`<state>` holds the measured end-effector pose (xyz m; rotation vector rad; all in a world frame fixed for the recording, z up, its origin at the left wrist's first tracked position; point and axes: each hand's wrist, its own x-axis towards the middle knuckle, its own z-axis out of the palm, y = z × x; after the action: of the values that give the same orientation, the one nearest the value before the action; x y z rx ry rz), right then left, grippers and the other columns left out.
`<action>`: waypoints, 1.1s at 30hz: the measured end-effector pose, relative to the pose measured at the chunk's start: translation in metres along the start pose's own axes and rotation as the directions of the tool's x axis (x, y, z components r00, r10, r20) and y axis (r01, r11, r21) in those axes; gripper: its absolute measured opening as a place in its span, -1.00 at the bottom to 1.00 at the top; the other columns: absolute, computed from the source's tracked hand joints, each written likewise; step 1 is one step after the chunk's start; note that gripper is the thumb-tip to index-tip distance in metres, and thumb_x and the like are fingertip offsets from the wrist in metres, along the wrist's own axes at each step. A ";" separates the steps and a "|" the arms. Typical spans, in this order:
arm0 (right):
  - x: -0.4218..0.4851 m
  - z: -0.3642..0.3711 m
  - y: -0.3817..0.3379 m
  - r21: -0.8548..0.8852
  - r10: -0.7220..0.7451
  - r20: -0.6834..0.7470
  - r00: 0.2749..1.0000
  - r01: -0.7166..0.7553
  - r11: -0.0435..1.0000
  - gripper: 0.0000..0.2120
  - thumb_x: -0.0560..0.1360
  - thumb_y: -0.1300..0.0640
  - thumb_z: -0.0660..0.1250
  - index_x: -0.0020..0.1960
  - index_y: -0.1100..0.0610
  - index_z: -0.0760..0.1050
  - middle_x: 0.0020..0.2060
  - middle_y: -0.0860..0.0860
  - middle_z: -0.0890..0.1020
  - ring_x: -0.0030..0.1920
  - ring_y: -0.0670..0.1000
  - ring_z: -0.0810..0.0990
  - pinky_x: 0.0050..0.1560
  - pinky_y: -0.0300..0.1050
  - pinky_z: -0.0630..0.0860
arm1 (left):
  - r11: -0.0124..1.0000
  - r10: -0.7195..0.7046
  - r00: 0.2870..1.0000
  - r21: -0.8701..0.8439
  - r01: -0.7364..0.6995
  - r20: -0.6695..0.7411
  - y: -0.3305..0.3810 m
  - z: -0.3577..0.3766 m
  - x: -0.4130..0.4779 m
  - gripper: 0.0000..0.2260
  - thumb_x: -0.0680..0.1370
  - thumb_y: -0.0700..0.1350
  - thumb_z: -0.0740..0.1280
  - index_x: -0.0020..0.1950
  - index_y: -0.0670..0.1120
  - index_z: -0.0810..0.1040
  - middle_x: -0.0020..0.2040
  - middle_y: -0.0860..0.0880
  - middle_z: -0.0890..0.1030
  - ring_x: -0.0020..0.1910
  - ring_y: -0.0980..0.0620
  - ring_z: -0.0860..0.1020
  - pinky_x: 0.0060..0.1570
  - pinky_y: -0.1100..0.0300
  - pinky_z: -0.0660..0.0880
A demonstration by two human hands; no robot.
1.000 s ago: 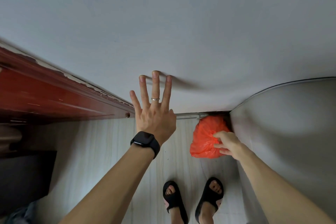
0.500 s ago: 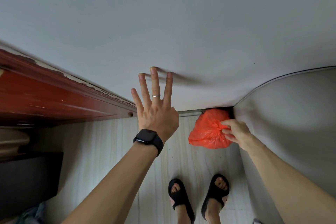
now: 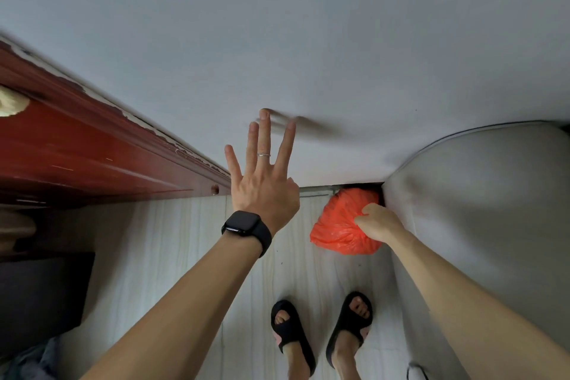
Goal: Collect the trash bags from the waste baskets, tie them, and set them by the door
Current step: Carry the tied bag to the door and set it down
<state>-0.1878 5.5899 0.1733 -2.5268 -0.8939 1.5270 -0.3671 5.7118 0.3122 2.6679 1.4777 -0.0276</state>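
While the right hand (image 3: 377, 222) grips the red trash bag (image 3: 340, 225), the spread left hand (image 3: 263, 191) should brace against the wall (image 3: 308, 40)

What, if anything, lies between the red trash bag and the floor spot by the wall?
Nothing visible. The right hand grips the red trash bag above bare floor in the corner beside the grey cushion; the left hand is spread open toward the wall.

The trash bag (image 3: 336, 225) was found low at the far right, wedged between the wall (image 3: 308, 40) and a cushioned seat (image 3: 481, 210), with the door frame (image 3: 92, 148) at left.
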 end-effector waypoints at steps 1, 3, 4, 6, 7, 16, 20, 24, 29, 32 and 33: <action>-0.011 -0.006 -0.008 -0.027 -0.026 0.001 1.000 0.026 0.999 -0.77 0.53 0.11 0.21 0.07 0.17 0.56 0.05 0.12 0.62 0.16 0.19 0.59 -0.04 -0.08 0.49 | 1.000 0.002 0.999 -0.015 -0.002 0.038 -0.001 -0.007 -0.003 -0.11 0.46 -0.10 0.27 0.57 0.19 -0.28 0.56 0.02 -0.40 0.58 -0.05 -0.25 0.47 -0.30 -0.19; -0.038 -0.015 -0.023 -0.084 -0.073 -0.041 0.997 0.069 0.994 -0.63 0.57 0.08 0.19 0.32 0.18 0.48 0.28 0.11 0.56 0.26 0.15 0.53 0.16 -0.08 0.45 | 1.000 0.003 0.992 -0.026 0.000 0.125 -0.005 -0.019 -0.010 -0.20 0.52 -0.05 0.21 0.56 0.21 -0.27 0.59 0.04 -0.33 0.58 -0.05 -0.23 0.49 -0.27 -0.17; -0.053 -0.018 -0.030 -0.107 -0.103 -0.055 0.993 0.097 0.989 -0.62 0.58 0.07 0.18 0.36 0.15 0.46 0.32 0.11 0.53 0.28 0.12 0.52 0.19 -0.08 0.44 | 0.999 -0.006 0.985 -0.037 0.013 0.173 -0.007 -0.023 -0.014 -0.25 0.54 -0.03 0.19 0.57 0.22 -0.23 0.61 0.03 -0.24 0.59 -0.05 -0.19 0.50 -0.25 -0.13; -0.087 -0.024 -0.045 -0.172 -0.184 -0.051 0.982 0.173 0.970 -0.62 0.58 0.05 0.20 0.37 0.10 0.47 0.34 0.09 0.53 0.29 0.10 0.52 0.25 -0.09 0.43 | 0.990 -0.057 0.959 -0.105 0.090 0.279 -0.011 -0.035 -0.024 -0.33 0.56 -0.03 0.16 0.58 0.21 -0.12 0.62 -0.01 -0.01 0.59 -0.06 -0.07 0.51 -0.18 -0.03; -0.108 -0.030 -0.054 -0.205 -0.229 -0.051 0.972 0.214 0.955 -0.62 0.58 0.05 0.21 0.36 0.09 0.48 0.33 0.08 0.54 0.29 0.09 0.53 0.27 -0.09 0.43 | 0.982 -0.084 0.944 -0.133 0.133 0.320 -0.014 -0.046 -0.031 -0.36 0.56 -0.02 0.15 0.58 0.19 -0.05 0.60 -0.02 0.10 0.58 -0.06 0.00 0.51 -0.14 0.01; -0.322 -0.086 -0.169 -0.285 -0.595 -0.202 0.777 0.535 0.795 -0.69 0.57 0.04 0.27 0.30 -0.04 0.54 0.33 -0.07 0.52 0.38 0.05 0.39 0.32 -0.18 0.29 | 0.923 -0.178 0.921 -0.265 0.278 0.346 -0.064 -0.201 -0.109 -0.51 0.53 0.06 0.15 0.49 0.15 0.31 0.40 0.05 0.46 0.44 -0.02 0.31 0.43 -0.07 0.19; -0.404 -0.108 -0.228 -0.280 -0.735 -0.324 0.595 0.682 0.676 -0.74 0.57 0.04 0.29 0.24 -0.09 0.57 0.27 -0.14 0.57 0.34 -0.03 0.42 0.22 -0.30 0.28 | 0.885 -0.254 0.937 -0.332 0.325 0.242 -0.097 -0.279 -0.144 -0.54 0.48 0.10 0.14 0.38 0.18 0.40 0.31 0.08 0.54 0.32 -0.04 0.45 0.29 -0.06 0.37; -0.461 -0.123 -0.273 -0.342 -0.839 -0.308 0.448 0.771 0.537 -0.75 0.59 0.01 0.27 0.24 -0.12 0.56 0.24 -0.21 0.58 0.34 -0.10 0.40 0.21 -0.36 0.22 | 0.883 -0.331 0.940 -0.323 0.341 0.088 -0.126 -0.341 -0.176 -0.55 0.46 0.07 0.15 0.36 0.17 0.44 0.18 0.08 0.60 0.16 -0.06 0.55 0.17 -0.03 0.46; -0.506 -0.131 -0.318 -0.412 -0.947 -0.191 0.257 0.855 0.315 -0.75 0.59 0.01 0.28 0.24 -0.09 0.57 0.21 -0.19 0.59 0.32 -0.08 0.40 0.22 -0.35 0.23 | 0.847 -0.495 0.865 -0.263 0.462 -0.075 -0.157 -0.396 -0.216 -0.55 0.49 0.09 0.16 0.40 0.20 0.40 0.31 0.05 0.55 0.28 -0.08 0.49 0.28 -0.08 0.39; -0.519 -0.127 -0.338 -0.401 -0.979 -0.124 0.162 0.894 0.199 -0.77 0.58 0.03 0.28 0.20 -0.08 0.59 0.14 -0.25 0.59 0.23 -0.11 0.43 0.16 -0.41 0.25 | 0.808 -0.578 0.801 -0.249 0.534 -0.158 -0.169 -0.412 -0.249 -0.58 0.52 0.11 0.17 0.39 0.18 0.43 0.33 0.07 0.54 0.31 -0.05 0.48 0.30 -0.06 0.38; -0.524 -0.123 -0.344 -0.388 -0.988 -0.088 0.129 0.909 0.154 -0.78 0.57 0.03 0.27 0.18 -0.09 0.60 0.12 -0.28 0.58 0.21 -0.13 0.44 0.19 -0.41 0.27 | 0.782 -0.617 0.766 -0.250 0.570 -0.181 -0.171 -0.415 -0.267 -0.58 0.53 0.12 0.17 0.39 0.17 0.43 0.34 0.07 0.53 0.32 -0.05 0.47 0.31 -0.05 0.38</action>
<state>-0.4188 5.6415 0.7666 -1.3542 -2.1204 0.4811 -0.6659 5.6136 0.7294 2.0034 2.2332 0.4010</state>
